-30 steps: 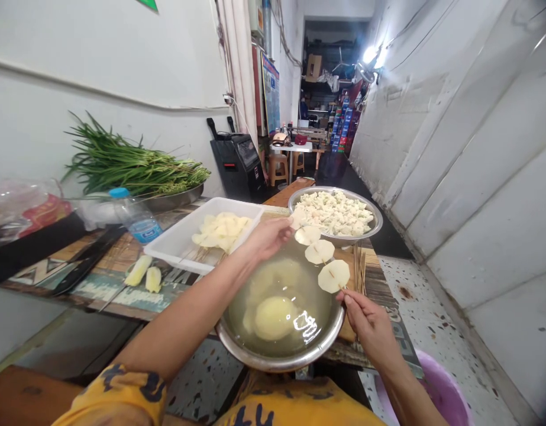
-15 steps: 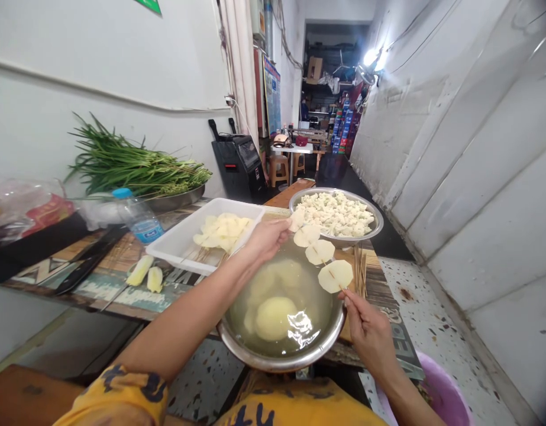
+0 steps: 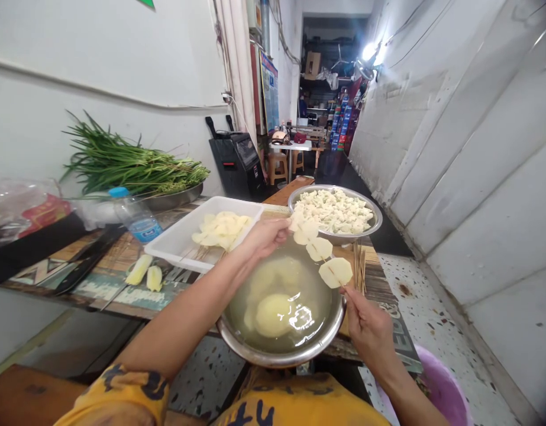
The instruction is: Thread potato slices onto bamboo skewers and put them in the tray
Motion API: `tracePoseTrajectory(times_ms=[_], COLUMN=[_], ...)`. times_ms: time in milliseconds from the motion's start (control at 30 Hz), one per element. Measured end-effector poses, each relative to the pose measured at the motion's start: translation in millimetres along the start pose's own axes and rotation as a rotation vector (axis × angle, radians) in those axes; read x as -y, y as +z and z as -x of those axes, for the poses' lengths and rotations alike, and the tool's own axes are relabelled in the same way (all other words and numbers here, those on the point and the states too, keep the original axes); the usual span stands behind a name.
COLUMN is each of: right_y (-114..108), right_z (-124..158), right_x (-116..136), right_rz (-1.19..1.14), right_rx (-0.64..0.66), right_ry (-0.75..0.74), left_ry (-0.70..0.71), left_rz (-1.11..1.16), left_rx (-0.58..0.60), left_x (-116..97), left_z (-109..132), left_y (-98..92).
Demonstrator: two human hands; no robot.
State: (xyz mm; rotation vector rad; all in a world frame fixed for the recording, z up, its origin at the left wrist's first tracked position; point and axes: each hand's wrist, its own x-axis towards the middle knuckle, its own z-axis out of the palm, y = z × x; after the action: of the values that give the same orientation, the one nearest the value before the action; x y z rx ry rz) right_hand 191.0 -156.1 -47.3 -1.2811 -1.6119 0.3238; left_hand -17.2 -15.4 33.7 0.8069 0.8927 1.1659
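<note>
Several thin potato slices point(image 3: 335, 273) are threaded along a wooden skewer, held slantwise over a steel basin point(image 3: 285, 358). My right hand point(image 3: 371, 322) is closed around the skewer's lower end. At the upper end, the fingers of my left hand point(image 3: 269, 236) pinch the farthest potato slice. In the basin's cloudy water lies a peeled potato point(image 3: 275, 315), with more pale pieces under the surface. Left of the basin, a white plastic tray point(image 3: 177, 241) holds a pile of skewered potato slices point(image 3: 222, 229).
Behind the skewer stands a steel bowl of cauliflower pieces point(image 3: 335, 210). Bare skewers point(image 3: 359, 269) lie right of the basin. Leftward are a water bottle point(image 3: 137, 218), a black-handled knife point(image 3: 86, 266), cut vegetable pieces point(image 3: 139, 269) and green stalks point(image 3: 131, 165). A purple tub point(image 3: 445, 384) is at lower right.
The skewer's potato slices sit slightly closer together toward the upper end. Both hands keep their holds, and the view has shifted a little.
</note>
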Motion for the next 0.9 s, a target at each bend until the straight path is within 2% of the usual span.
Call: tracePoseTrajectory(times_ms=[133, 167, 233, 400, 567, 767, 833, 900], right_y=[-1, -2, -4, -7, -4, 4, 5, 7], right_z=[-3, -5, -8, -12, -13, -19, -23, -26], right_x=[2, 3, 5, 12, 14, 19, 22, 24], right_rz=[-0.301, -0.378, -0.431, -0.173, -0.096, -0.081, -0.064, -0.046], right_rx=[0.190, 0.206, 0.173, 0.098, 0.075, 0.056, 0.056, 0.066], right_ry=[0.323, 0.391, 0.434, 0.279, 0.192, 0.153, 0.119, 0.096], left_ry=[-0.001, -0.004, -0.024, -0.091, 0.027, -0.188, -0.197, -0.178], left_rz=[0.042, 0.045, 0.036, 0.026, -0.023, -0.044, -0.040, -0.034], left_rx=[-0.009, -0.007, -0.003, -0.013, 0.098, 0.337, 0.346, 0.303], left_x=[1, 1, 1, 0, 5, 17, 21, 23], left_z=[-1, -1, -1, 6, 11, 13, 14, 15], left_y=[-1.8, -2.1, -2.3, 2.4, 5.4, 6.7, 9.4, 12.3])
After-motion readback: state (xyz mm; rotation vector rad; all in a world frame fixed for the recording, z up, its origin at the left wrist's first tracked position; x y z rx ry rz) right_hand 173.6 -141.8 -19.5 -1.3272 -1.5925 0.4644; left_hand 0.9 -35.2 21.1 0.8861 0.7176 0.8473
